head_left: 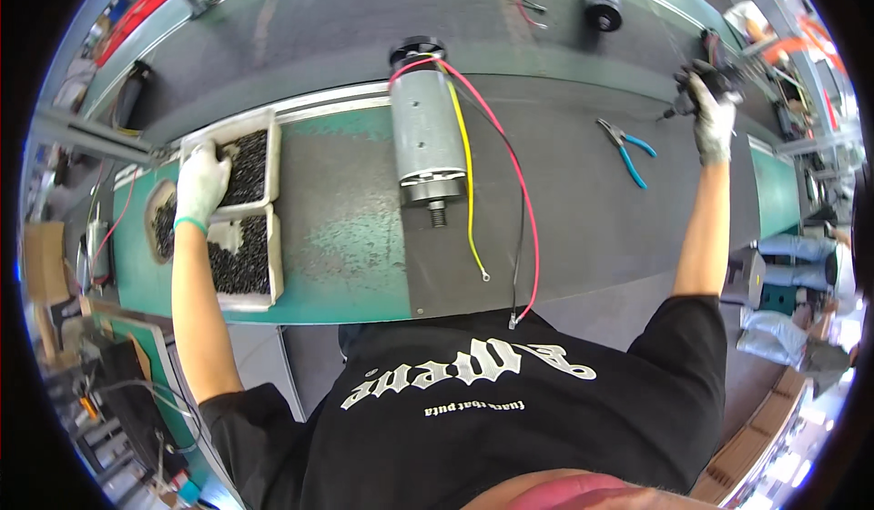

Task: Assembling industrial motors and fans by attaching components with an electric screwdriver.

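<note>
the left hand point(204, 181), wearing a white glove with a green cuff, is reaching into the far tray point(273, 157) at the left of the tabletop point(346, 237), its fingers dipping among small black pieces point(248, 173); whether it is grasping any of them, i cannot tell. the near tray point(276, 278) is sitting right beside that one, also holding black pieces, and a rounded bowl point(152, 208) is standing just left of the 2 trays with more dark pieces inside. out at the far right, the right hand point(713, 126), also gloved, is gripping a black tool point(719, 80), whose thin tip is pointing to the left. between the 2 hands, well apart from both, a silver motor point(428, 128) is lying on the tabletop, its threaded shaft pointing toward the person. a red wire point(517, 169), a yellow wire point(470, 182) and a black wire point(520, 251) are trailing from its far end, curving along its right side toward the near edge. pliers point(618, 135) with blue handles are resting between the motor and the right hand. beyond, a 2nd motor point(602, 0) is lying near the top.
</note>
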Demonstrator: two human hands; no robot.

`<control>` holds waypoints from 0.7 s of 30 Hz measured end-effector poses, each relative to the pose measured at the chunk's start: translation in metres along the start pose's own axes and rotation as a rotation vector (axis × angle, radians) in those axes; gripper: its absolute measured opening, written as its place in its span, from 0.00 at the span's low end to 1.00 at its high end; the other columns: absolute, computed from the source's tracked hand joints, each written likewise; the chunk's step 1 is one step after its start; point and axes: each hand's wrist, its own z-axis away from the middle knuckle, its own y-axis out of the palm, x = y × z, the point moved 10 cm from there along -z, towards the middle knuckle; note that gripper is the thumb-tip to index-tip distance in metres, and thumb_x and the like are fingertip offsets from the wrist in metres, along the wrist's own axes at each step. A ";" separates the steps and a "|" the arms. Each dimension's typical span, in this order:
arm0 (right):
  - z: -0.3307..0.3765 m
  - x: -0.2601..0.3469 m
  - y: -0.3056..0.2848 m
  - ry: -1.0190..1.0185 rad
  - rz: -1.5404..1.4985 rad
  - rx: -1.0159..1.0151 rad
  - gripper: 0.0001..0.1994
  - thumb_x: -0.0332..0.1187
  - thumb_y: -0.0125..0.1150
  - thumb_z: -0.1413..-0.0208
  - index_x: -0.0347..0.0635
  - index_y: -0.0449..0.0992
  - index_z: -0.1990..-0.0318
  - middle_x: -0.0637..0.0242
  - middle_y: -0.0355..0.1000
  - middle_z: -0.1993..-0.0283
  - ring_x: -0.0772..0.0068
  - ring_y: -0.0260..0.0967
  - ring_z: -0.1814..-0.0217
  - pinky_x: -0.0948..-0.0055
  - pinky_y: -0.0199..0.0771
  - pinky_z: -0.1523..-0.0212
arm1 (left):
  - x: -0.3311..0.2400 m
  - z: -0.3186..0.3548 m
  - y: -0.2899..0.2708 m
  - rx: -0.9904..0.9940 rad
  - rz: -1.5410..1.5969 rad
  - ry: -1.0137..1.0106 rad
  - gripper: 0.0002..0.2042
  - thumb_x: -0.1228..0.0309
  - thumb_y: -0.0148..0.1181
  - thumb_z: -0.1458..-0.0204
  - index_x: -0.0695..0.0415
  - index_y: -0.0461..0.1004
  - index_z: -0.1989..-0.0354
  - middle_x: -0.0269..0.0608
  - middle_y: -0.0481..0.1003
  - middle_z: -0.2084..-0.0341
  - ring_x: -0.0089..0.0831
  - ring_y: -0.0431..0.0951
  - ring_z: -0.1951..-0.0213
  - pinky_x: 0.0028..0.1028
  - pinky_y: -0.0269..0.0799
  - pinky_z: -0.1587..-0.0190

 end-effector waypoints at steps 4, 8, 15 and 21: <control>0.044 0.059 0.040 0.033 -0.490 -0.059 0.16 0.23 0.58 0.44 0.33 0.70 0.48 0.58 0.74 0.55 0.64 0.73 0.53 0.61 0.74 0.48 | 0.010 0.009 -0.016 -0.149 0.049 -0.017 0.13 0.67 0.55 0.48 0.64 0.69 0.59 0.60 0.74 0.61 0.55 0.74 0.57 0.44 0.69 0.52; 0.109 0.113 0.120 0.012 -0.756 0.136 0.21 0.26 0.60 0.47 0.36 0.65 0.45 0.61 0.66 0.55 0.61 0.64 0.48 0.56 0.61 0.42 | 0.018 0.018 -0.022 -0.174 0.060 -0.064 0.14 0.69 0.55 0.47 0.65 0.69 0.56 0.60 0.75 0.62 0.54 0.76 0.56 0.41 0.70 0.53; 0.123 0.146 0.187 0.087 -1.233 0.556 0.22 0.33 0.63 0.51 0.40 0.63 0.49 0.62 0.63 0.54 0.61 0.59 0.49 0.58 0.59 0.44 | -0.050 0.052 -0.057 -0.107 1.539 -0.024 0.09 0.72 0.57 0.43 0.63 0.72 0.58 0.35 0.71 0.72 0.18 0.63 0.77 0.18 0.61 0.71; 0.118 0.176 0.162 0.147 -0.694 -0.020 0.21 0.44 0.55 0.46 0.40 0.67 0.49 0.59 0.64 0.53 0.65 0.61 0.51 0.62 0.65 0.51 | -0.230 0.080 -0.101 0.441 3.003 0.950 0.11 0.67 0.57 0.42 0.58 0.71 0.54 0.35 0.71 0.66 0.17 0.61 0.77 0.19 0.59 0.72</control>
